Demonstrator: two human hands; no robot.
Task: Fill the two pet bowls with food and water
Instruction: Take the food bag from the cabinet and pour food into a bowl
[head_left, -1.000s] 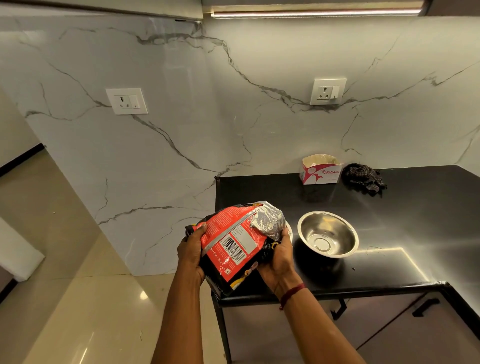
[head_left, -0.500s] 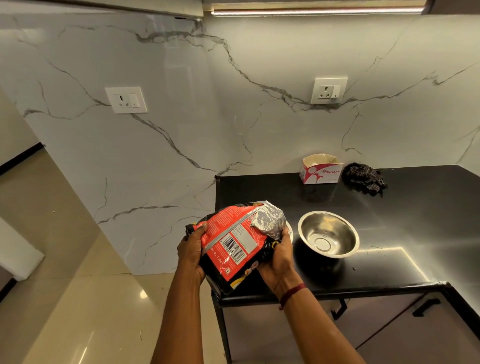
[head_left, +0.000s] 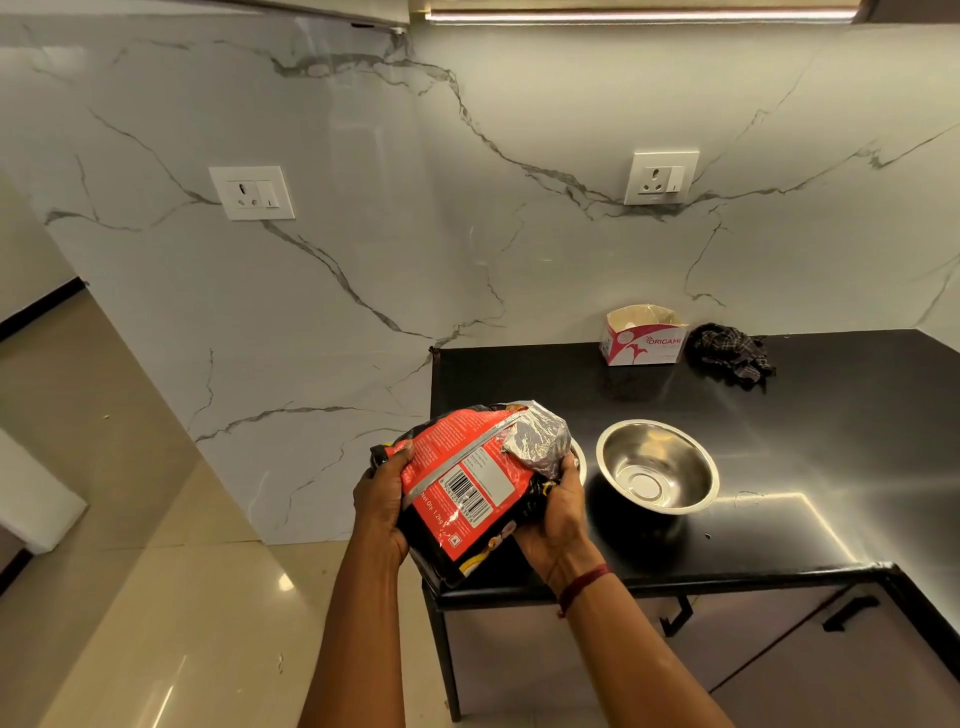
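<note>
A red and black pet food bag (head_left: 462, 483) with a barcode and a crumpled silver top is tilted over the left end of the black counter (head_left: 831, 426). My left hand (head_left: 379, 499) grips its left edge and my right hand (head_left: 558, 506) grips its right side near the silver top. A steel bowl (head_left: 657, 465) stands on the counter just right of the bag, with nothing in it. Only a sliver of a second bowl's rim (head_left: 582, 460) shows behind the bag and my right hand; its inside is hidden.
At the back of the counter stand a pink and white cardboard box (head_left: 643, 338) and a dark checked cloth (head_left: 730, 353). Marble wall panels with two sockets (head_left: 661, 177) rise behind. Cabinet doors (head_left: 810, 665) sit below the counter; tiled floor (head_left: 130, 597) lies to the left.
</note>
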